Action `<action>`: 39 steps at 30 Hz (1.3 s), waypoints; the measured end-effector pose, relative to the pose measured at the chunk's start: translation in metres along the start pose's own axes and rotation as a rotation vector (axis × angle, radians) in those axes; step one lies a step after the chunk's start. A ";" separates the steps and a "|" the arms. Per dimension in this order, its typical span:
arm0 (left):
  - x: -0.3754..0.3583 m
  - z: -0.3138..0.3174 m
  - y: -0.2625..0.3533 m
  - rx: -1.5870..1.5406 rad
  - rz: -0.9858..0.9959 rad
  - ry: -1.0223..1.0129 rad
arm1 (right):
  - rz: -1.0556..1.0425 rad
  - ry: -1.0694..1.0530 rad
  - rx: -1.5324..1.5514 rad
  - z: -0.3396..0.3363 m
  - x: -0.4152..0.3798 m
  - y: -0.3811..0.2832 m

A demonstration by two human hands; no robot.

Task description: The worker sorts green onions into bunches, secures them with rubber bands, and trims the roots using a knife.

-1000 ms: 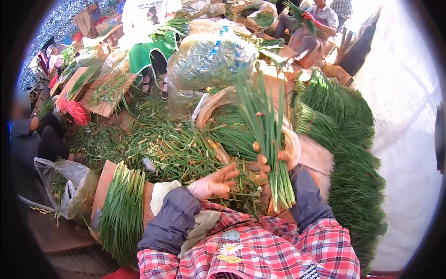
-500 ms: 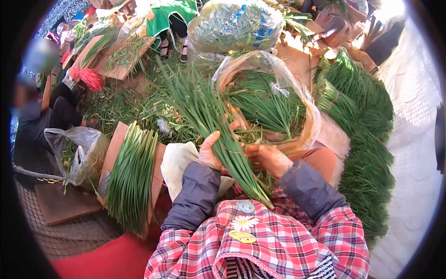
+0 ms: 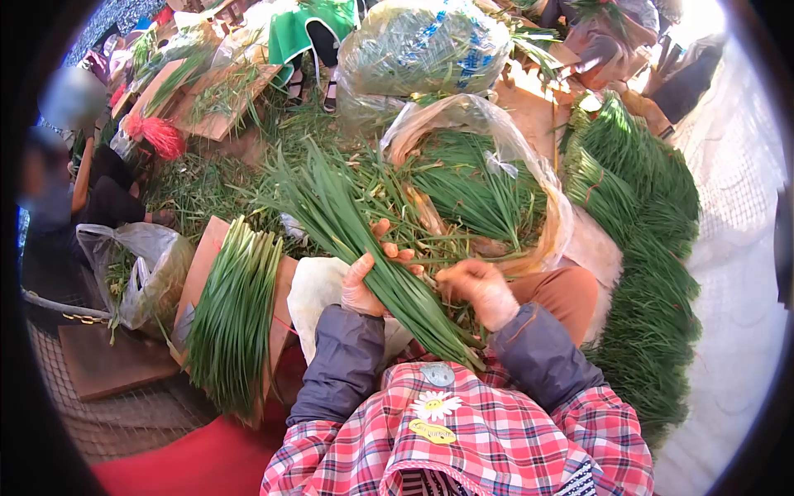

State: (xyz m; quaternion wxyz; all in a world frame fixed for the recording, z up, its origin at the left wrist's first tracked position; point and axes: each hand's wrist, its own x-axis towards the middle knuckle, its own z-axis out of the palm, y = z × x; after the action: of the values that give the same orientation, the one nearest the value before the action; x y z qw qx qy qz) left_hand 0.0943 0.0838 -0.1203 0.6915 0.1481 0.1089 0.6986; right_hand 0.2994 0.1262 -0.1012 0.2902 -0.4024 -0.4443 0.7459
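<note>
A loose bunch of garlic chives (image 3: 339, 223) lies aslant across my left hand (image 3: 361, 285), which cradles it from below. The thumb shows on the near side and the fingertips stick out on the far side. The bunch's lower ends point toward my lap, over the checked apron (image 3: 496, 413). Just right of the stems, apart from them, my right hand (image 3: 480, 285) is closed in a pinch. Whatever is between its fingertips is too small to make out. Beyond both hands, an open clear plastic bag (image 3: 550, 186) holds more chives (image 3: 480, 190).
A thick pile of chives (image 3: 236, 314) rests on a board to my left, beside a plastic bag (image 3: 157, 281). Rows of bundled chives (image 3: 653, 273) run down my right. A stuffed clear sack (image 3: 422, 50) stands ahead. Other people sit nearby; one wears a green apron (image 3: 298, 29).
The chive bunch has tilted further left and its tips have dropped. My left hand has shifted slightly left. The right hand has moved a little away from the stems, its fingers drawn into a pinch.
</note>
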 end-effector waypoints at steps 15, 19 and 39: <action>-0.018 0.000 0.016 0.031 0.028 0.359 | -0.158 -0.346 -0.482 0.038 0.002 -0.020; -0.017 0.008 0.013 0.016 -0.014 0.229 | 0.161 -0.253 -0.417 0.043 0.001 0.012; -0.024 0.003 0.015 0.108 -0.003 0.318 | 0.111 0.065 -0.085 0.033 -0.010 -0.009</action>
State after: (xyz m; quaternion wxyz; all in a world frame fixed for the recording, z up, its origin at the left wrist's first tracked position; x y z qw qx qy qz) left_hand 0.0814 0.0593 -0.1139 0.6578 0.0724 0.2548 0.7051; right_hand 0.2773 0.1081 -0.0805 0.2453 -0.4625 -0.4429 0.7278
